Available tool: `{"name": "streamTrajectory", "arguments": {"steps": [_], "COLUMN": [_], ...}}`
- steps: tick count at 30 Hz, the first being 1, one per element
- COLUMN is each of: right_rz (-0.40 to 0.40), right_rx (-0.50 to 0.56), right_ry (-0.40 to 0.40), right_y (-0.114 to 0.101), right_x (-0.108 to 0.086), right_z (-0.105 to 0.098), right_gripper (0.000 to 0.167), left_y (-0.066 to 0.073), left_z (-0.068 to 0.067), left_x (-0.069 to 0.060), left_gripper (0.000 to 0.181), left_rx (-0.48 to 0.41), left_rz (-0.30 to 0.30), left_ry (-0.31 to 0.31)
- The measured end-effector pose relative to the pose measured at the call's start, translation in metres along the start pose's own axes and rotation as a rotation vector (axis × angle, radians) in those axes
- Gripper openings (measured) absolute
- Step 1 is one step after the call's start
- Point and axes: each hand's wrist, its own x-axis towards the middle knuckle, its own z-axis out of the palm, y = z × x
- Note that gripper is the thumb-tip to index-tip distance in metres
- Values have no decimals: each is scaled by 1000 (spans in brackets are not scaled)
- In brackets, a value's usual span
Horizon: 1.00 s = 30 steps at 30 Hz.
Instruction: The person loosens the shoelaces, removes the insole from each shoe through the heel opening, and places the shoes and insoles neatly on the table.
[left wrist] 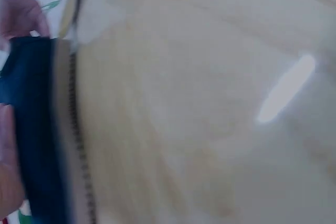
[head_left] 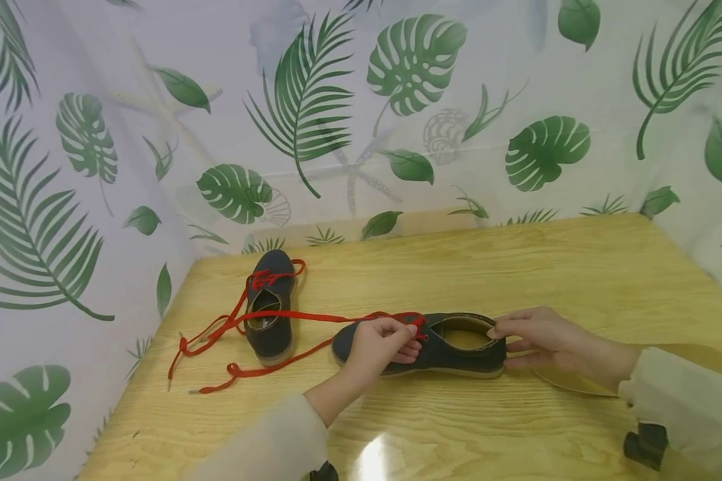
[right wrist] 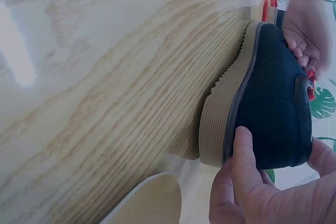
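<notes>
A dark navy shoe (head_left: 451, 361) with a tan sole lies crosswise on the table, toe to the left. At its lacing my left hand (head_left: 382, 344) has finger and thumb together on the red shoelace (head_left: 418, 319); exactly what lies between the tips is partly hidden. My right hand (head_left: 547, 337) grips the heel, thumb at the collar's rim and fingers against the outside. The right wrist view shows the shoe's heel (right wrist: 273, 124) between thumb and fingers of my right hand (right wrist: 278, 192). Only the shoe's side (left wrist: 39, 129) shows in the left wrist view.
A second navy shoe (head_left: 277, 341) stands at the left, toe toward the wall. Long red laces (head_left: 301, 314) trail over and around it. A flat tan insole-like piece (head_left: 712, 357) lies under my right forearm. Leaf-patterned cloth (head_left: 337, 187) hangs around the wooden table (head_left: 577, 280).
</notes>
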Motion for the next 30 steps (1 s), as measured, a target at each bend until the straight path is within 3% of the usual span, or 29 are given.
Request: {"name": "streamTrajectory", "arguments": {"steps": [4,6,7,10,16,20,24,27,30], "right_rz": [0,0,-1,-8,-4,0,-4,-4,-1], "right_rx": [-5,-3,-2,-10,-26,-15,-15,-18,-20], "right_ry": [3,3,5,8,14,15,16,15,13], "right_y": [-1,-1,0,0,-1,-2,-1,-1,-1], "right_x": [-1,-1,-1,0,0,1,1,1,0], "right_z": [0,1,1,2,2,3,4,4,3], "right_gripper": [62,63,63,63,66,67,66,66,66], "left_y": [16,19,19,14,-5,-9,1,13,22], "left_z": [-3,-5,-5,-5,0,1,-3,-4,-3], "left_x": [13,16,16,13,0,-3,1,7,13], "left_gripper": [36,33,30,23,17,7,7,18,28], "left_rx": [103,139,145,73,-189,-271,-226,-98,55], "left_rz": [-215,-263,-259,-184,59,120,-18,-151,-214], "left_ry": [-59,-89,-100,-77,85,135,105,35,-42]}}
